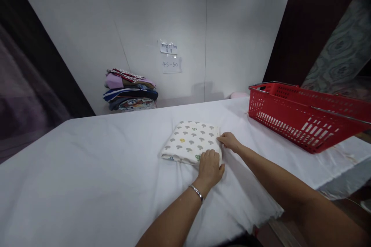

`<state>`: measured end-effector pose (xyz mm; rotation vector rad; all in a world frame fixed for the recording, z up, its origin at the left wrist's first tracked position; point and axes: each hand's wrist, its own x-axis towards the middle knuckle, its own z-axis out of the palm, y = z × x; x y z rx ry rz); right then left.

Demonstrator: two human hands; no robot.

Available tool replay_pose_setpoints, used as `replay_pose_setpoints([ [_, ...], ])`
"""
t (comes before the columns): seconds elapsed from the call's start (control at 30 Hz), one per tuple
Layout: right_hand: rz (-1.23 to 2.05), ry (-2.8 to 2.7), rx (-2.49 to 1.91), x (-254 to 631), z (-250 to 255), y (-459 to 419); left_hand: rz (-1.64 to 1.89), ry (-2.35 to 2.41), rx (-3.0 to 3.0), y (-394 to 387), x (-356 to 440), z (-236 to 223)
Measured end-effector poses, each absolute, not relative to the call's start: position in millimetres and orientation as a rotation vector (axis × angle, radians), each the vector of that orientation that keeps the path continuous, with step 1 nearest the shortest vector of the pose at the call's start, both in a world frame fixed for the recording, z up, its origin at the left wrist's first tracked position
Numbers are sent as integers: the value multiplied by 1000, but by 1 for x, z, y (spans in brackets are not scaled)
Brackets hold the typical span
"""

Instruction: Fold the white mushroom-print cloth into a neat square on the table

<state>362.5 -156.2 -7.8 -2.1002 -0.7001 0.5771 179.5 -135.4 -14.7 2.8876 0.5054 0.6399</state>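
Head view: my left forearm reaches up from the bottom edge, a silver bracelet point(197, 193) at the wrist. My left hand point(209, 168) lies palm down, fingers bent over the near right corner of the folded mushroom-print cloth point(189, 139); I cannot tell whether it grips. My right arm slants in from the lower right, and my right hand point(230, 141) pinches the cloth's right edge, just beside the left but apart. The cloth lies flat on the white-covered worktop point(101, 170). Beyond, right, stands a red basket point(290, 117); far left, stacked fabrics point(130, 94) by the wall point(240, 27).
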Motion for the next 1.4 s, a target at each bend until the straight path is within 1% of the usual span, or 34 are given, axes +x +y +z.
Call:
replay_pose_setpoints([
  [0.17, 580, -734, -2146, 365, -8, -157, 658, 492, 2882, -136, 178, -16],
  [0.33, 487, -753, -2190, 364, -1, -150, 672, 485, 2888, -135, 178, -17],
  [0.5, 440, -735, -2217, 365, -7, -155, 693, 463, 2902, -135, 177, -20],
  [0.67, 517, -722, -2236, 371, -13, -159, 575, 351, 2882, -129, 172, -10],
  [0.8, 611, -703, -2238, 376, -16, -159, 482, 147, 2836, -96, 146, 8],
  [0.87, 649, -691, -2237, 378, -19, -158, 487, 199, 2847, -68, 125, 13],
  [0.93, 675, -683, -2233, 379, -21, -157, 463, 349, 2884, -37, 103, 12],
  [1.03, 681, -682, -2222, 379, -23, -155, 415, 613, 2859, 1, 79, 6],
  [1.1, 659, -688, -2220, 380, -22, -153, 391, 715, 2777, 14, 74, 0],
  [1.2, 575, -710, -2235, 387, -15, -151, 403, 756, 2682, 7, 75, -4],
  [1.3, 487, -719, -2282, 400, -8, -150, 442, 734, 2693, -18, 78, -5],
  [1.4, 483, -726, -2364, 408, -5, -151, 458, 752, 2737, -39, 77, -5],
])
